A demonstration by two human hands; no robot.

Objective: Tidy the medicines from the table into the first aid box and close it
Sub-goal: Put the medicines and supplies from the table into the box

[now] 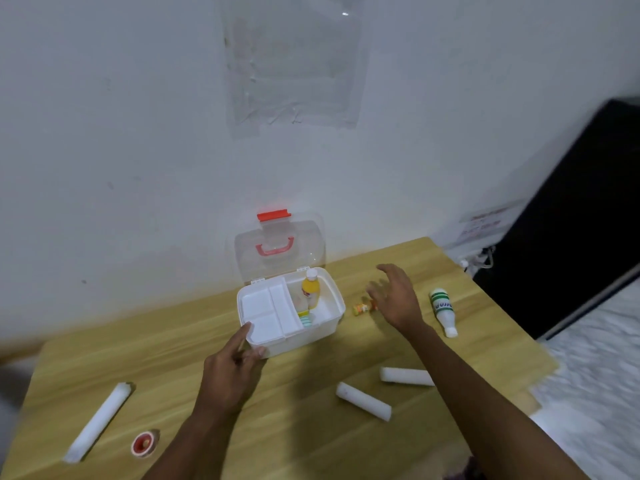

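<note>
Right of box (332, 308), bottle (443, 311) flat, cap nearward.

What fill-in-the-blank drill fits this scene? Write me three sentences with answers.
1. The first aid box has its lid ____.
2. The left hand touches the box's near ____.
3. The white bottle with green stripes lies on its ____ on the table, right of the right hand.

Answers: open; corner; side

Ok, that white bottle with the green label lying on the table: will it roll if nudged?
Probably. The white bottle lies on its side on the bare table, and it looks round. It looks like light plastic, so a sideways nudge may send it rolling; gripping around the body seems safer.
</note>
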